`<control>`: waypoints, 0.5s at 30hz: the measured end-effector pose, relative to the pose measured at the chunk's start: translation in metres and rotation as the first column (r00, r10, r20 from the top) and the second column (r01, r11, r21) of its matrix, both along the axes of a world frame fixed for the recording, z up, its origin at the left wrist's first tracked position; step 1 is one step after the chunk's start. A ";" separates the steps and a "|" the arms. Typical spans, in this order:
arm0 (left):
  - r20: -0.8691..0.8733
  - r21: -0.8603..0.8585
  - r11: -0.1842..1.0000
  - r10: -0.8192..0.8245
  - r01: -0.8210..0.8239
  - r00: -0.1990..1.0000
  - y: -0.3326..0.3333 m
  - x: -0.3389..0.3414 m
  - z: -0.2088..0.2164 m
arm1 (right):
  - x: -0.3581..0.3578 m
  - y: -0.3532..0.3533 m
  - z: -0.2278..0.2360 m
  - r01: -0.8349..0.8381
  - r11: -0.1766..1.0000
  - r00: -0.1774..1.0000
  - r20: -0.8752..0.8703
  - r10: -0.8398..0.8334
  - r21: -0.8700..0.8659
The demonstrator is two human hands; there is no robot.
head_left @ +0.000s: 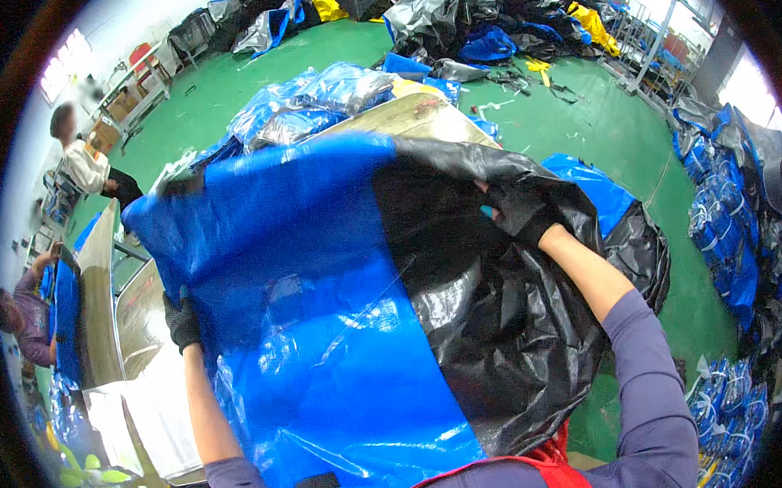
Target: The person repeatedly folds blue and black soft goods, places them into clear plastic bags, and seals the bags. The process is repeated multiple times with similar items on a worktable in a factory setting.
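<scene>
A large, shiny blue and black tarpaulin (324, 308) is spread out in front of me, its left part blue and its right part black and crumpled. My left hand (183, 325), in a dark glove, is closed on its left edge, with most of the fingers hidden behind the sheet. Farther up, my right hand (522, 210), also gloved and with a teal fingertip showing, grips the black part near its far edge. A short black webbing strap (314, 486) shows on the blue part close to my body.
Beneath and beyond the tarpaulin is a shiny table (429, 118), with plastic-wrapped blue bundles (323, 94) behind it. Tied blue bundles (720, 221) are stacked at right. A heap of tarpaulins (477, 22) lies far back on the green floor. Two people (86, 166) are at left.
</scene>
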State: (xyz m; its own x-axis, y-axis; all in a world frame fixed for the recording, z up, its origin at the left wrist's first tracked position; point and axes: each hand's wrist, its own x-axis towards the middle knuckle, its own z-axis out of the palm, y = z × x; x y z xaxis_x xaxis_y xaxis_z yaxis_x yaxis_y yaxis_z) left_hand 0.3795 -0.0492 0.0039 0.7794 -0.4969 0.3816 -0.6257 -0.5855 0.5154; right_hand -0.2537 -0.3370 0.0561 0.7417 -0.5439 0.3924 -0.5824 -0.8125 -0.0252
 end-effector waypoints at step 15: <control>-0.044 0.449 0.409 -0.878 0.794 0.477 -0.102 -0.281 -0.009 | 0.076 0.085 0.081 -0.258 0.963 0.964 0.096 0.250 0.084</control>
State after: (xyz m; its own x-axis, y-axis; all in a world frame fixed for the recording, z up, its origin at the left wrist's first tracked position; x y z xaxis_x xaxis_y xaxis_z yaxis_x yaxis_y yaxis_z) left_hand 0.0989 -0.1509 -0.0053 -0.1667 -0.9825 0.0825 -0.9575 0.1813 0.2244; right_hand -0.1777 -0.2525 0.1370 0.8267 -0.3798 0.4151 -0.3500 -0.9248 -0.1491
